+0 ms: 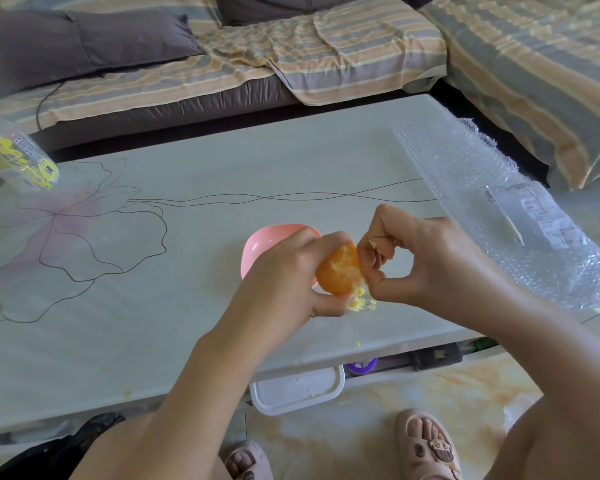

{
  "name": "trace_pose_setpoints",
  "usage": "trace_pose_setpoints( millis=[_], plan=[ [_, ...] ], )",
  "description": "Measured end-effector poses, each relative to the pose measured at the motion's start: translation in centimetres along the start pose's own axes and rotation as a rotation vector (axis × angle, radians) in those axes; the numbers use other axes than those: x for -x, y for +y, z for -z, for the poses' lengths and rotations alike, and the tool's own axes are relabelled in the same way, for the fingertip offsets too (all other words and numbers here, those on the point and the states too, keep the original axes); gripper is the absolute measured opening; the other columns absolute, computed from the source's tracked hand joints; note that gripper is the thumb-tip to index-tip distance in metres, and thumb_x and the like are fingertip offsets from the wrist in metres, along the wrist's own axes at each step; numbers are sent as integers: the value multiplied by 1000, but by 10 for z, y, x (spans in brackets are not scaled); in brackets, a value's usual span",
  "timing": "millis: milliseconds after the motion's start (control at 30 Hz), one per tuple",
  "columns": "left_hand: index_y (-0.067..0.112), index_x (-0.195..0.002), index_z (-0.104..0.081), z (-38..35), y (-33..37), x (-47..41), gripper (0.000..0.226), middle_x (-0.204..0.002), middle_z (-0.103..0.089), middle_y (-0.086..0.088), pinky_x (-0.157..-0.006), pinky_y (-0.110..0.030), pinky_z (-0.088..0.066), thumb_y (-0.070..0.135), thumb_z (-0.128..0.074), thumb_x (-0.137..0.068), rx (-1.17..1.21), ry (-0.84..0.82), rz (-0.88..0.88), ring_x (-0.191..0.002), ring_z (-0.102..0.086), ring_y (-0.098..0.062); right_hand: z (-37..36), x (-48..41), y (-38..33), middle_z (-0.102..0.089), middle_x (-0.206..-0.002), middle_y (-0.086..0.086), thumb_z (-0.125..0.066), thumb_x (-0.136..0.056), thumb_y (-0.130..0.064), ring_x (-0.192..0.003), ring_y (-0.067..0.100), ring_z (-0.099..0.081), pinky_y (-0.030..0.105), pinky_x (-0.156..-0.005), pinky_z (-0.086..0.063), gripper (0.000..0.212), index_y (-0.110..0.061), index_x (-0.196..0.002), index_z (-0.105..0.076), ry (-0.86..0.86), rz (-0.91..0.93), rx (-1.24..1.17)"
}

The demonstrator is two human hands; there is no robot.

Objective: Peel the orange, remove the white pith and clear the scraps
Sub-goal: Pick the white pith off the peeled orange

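- While your left hand [284,271] curls round the orange [340,270], the fruit hangs just above the worktop [222,168], near its front edge; the bared face is turned toward your right hand, so the pith is within reach; on the side shown the rind is already off.
- Your right hand [420,265] is closed in a pinch, thumb and forefinger nipping a pale shred of pith [373,243] right against the orange; by the look of it you are partway through stripping the white.
- Directly under the fruit lies a small heap of yellow scraps [361,304] on the worktop; holding low probably keeps the droppings in one spot, easy to gather when you clear up.
- A pink bowl [257,247] sits just behind your left hand, close enough to take the cleaned fruit or the scraps; which it is meant for cannot be told.
- Farther right, the bubble wrap [482,188] with a thin white stick [506,220] on it lies well apart from the peeling.
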State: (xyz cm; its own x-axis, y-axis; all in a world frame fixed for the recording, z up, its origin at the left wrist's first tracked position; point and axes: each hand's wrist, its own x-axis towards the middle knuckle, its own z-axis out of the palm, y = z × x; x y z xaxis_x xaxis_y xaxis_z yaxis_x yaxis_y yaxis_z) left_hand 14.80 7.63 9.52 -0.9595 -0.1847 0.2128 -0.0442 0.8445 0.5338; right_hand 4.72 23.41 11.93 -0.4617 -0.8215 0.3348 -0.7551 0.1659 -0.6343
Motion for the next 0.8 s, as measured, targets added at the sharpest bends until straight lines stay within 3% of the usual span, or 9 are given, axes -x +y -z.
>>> trace_pose_setpoints(
  millis=[100,300,400,600,667,800],
  plan=[
    [36,-105,-56,2,1,1,43,-97,-60,6,-67,-33,-49,41,-68,-63,110,38,24,-78,-55,-15,0,-1,0,-60,-69,-5,-69,-66,0,-67,16,-56,30,-65,-45,36,-20,-73,-41,23,-15,-21],
    [33,-100,-64,8,7,4,37,-94,-60,12,-69,-26,-51,21,-81,-69,357,56,108,-77,-57,-7,-2,-1,2,-59,-74,-7,-69,-65,2,-68,16,-55,29,-68,-46,38,-21,-73,-41,49,-33,-34],
    [35,-101,-66,11,7,4,38,-90,-64,5,-68,-18,-52,27,-79,-66,461,96,137,-73,-59,-7,-2,0,4,-59,-74,-6,-69,-66,0,-69,15,-55,29,-70,-46,38,-25,-73,-41,62,-48,-11],
    [39,-95,-71,7,-3,4,44,-108,-67,-7,-71,-15,-50,32,-85,-54,778,139,250,-84,-68,-6,-6,-1,20,-68,-69,-12,-72,-79,-7,-74,2,-65,8,-68,-46,16,-22,-81,-67,77,-123,-36],
    [30,-99,-71,3,-6,5,49,-106,-69,-3,-73,-16,-50,30,-87,-53,779,137,284,-86,-69,-8,-8,0,23,-70,-70,-12,-69,-83,-10,-72,0,-65,7,-67,-46,11,-20,-85,-72,120,-138,-45],
    [23,-107,-68,-5,-4,6,53,-101,-70,4,-71,-14,-48,35,-88,-59,622,178,334,-84,-68,-11,-13,1,21,-69,-77,-11,-72,-79,-5,-74,6,-63,17,-66,-50,14,-19,-81,-74,211,-114,-34]
  ],
)
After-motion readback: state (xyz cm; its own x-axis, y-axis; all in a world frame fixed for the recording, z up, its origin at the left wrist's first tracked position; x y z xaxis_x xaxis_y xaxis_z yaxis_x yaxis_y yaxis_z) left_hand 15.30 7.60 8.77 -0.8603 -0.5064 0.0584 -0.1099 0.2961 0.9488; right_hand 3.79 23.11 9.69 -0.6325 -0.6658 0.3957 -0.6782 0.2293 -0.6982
